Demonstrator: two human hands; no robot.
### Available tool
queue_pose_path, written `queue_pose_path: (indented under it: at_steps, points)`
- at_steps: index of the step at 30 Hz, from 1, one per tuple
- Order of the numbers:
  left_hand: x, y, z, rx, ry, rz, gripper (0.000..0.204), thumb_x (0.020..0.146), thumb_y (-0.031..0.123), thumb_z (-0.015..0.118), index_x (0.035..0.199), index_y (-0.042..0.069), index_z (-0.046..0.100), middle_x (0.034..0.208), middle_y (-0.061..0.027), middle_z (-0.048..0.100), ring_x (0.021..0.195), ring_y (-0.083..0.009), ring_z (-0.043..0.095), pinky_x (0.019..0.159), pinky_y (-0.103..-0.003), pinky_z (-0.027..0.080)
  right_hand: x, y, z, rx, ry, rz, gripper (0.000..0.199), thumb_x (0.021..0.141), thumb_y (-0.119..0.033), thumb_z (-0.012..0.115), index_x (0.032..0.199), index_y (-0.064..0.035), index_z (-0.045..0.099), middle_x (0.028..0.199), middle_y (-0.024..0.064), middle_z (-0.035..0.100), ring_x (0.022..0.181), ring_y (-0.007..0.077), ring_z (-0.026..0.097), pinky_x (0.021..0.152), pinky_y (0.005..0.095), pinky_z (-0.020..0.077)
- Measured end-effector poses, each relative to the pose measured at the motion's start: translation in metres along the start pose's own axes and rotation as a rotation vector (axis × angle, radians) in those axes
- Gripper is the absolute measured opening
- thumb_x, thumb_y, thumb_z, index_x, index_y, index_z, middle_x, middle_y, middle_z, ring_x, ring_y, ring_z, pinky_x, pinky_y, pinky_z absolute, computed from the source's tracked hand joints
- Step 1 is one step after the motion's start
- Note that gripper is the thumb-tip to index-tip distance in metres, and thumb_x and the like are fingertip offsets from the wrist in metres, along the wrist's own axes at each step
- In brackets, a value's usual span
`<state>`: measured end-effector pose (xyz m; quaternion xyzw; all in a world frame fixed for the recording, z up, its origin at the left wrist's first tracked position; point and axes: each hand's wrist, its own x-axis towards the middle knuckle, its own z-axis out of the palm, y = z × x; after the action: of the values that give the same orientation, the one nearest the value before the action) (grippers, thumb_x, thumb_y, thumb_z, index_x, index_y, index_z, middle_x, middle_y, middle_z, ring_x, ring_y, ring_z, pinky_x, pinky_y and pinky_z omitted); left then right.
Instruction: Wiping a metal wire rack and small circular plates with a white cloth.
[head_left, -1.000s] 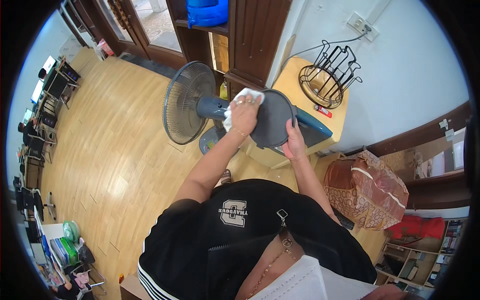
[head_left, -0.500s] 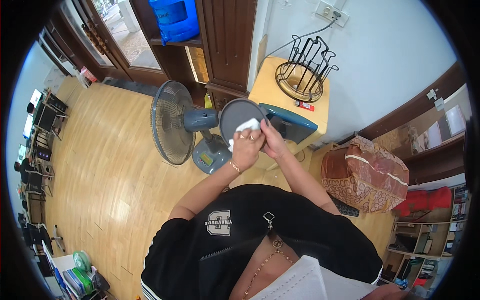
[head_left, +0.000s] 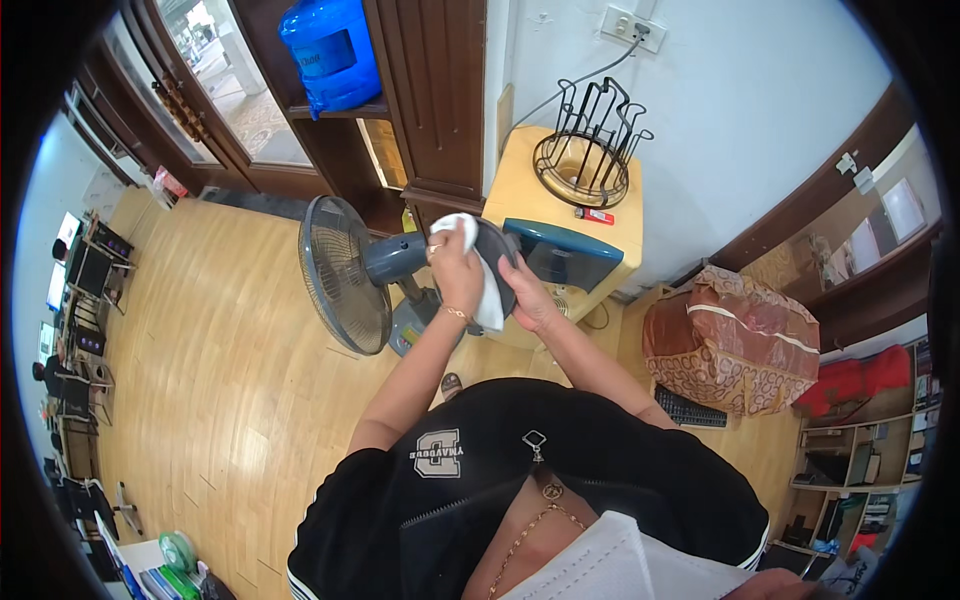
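A dark grey round tray or lid [head_left: 493, 246] is held up in front of me, tilted nearly on edge. My right hand [head_left: 532, 298] grips its right rim, the thumb lying over the edge. On the opposite side my left hand [head_left: 459, 278], with a ring and a bracelet, is closed on a white cloth [head_left: 489, 302] pressed against the tray. Part of the cloth wraps over the upper rim, and a loose end hangs below. Beyond the tray stands a cream-coloured water dispenser [head_left: 618, 215] with a blue-green front panel [head_left: 562, 252].
A black wire cup rack [head_left: 590, 160] and a red lighter [head_left: 594, 215] rest on the dispenser. A grey standing fan [head_left: 345, 275] is close to my left hand. A patterned brown bag [head_left: 745, 340] sits at right, and a blue water jug [head_left: 330, 55] on a shelf.
The tray has turned from facing me to nearly edge-on. My left hand has moved left with the cloth, from the tray's face to its rim, and more of the cloth shows.
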<state>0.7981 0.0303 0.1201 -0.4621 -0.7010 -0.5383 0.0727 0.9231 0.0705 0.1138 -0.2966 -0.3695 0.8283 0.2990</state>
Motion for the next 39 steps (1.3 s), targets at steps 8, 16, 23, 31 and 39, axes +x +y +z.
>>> queue_pose_path:
  at_steps: [8,16,23,31,39]
  points:
    - [-0.051,0.038,-0.004,-0.047,-0.376,0.377,0.053,0.067,-0.001,0.055,0.120,0.006,0.061,0.097,-0.0139,0.055,0.091,-0.0330,0.051,0.081,-0.042,0.040,0.009,-0.033,-0.036,0.248,-0.384,0.100,0.051,0.097,-0.047,0.045,0.128,-0.0068,0.047,0.127,0.0086,0.054,0.115,0.0197,0.053,0.098,0.0364,0.0439]
    - [-0.013,0.022,0.000,0.126,-0.182,0.660,0.049,0.071,0.002,0.057,0.118,0.013,0.062,0.102,-0.0092,0.058,0.095,-0.0304,0.052,0.078,-0.045,0.039,0.012,-0.024,-0.031,0.174,-0.291,0.014,0.043,0.099,-0.042,0.045,0.128,-0.0112,0.048,0.126,0.0061,0.054,0.114,0.0184,0.054,0.096,0.0361,0.0457]
    - [0.011,-0.027,-0.006,0.419,-0.099,0.389,0.046,0.070,0.005,0.060,0.115,0.009,0.063,0.101,-0.0095,0.058,0.093,-0.0298,0.053,0.076,-0.043,0.040,-0.009,-0.033,-0.001,0.115,-0.204,-0.189,0.052,0.100,-0.040,0.043,0.138,-0.0057,0.037,0.134,0.0101,0.049,0.120,0.0212,0.051,0.100,0.0387,0.0448]
    - [-0.067,0.004,0.000,0.134,-0.386,0.228,0.032,0.065,0.000,0.057,0.095,0.004,0.066,0.096,-0.0139,0.060,0.088,-0.0342,0.054,0.074,-0.045,0.045,0.002,-0.058,-0.020,0.143,-0.239,-0.279,0.050,0.101,-0.037,0.041,0.140,-0.0062,0.035,0.136,0.0106,0.048,0.121,0.0220,0.051,0.101,0.0396,0.0434]
    - [-0.004,0.010,-0.008,0.162,-0.053,0.401,0.027,0.066,0.000,0.057,0.090,0.008,0.065,0.101,-0.0105,0.060,0.089,-0.0325,0.054,0.072,-0.043,0.041,-0.002,-0.027,0.002,0.107,-0.260,-0.187,0.048,0.102,-0.036,0.039,0.138,-0.0041,0.037,0.133,0.0103,0.051,0.119,0.0224,0.052,0.102,0.0388,0.0419]
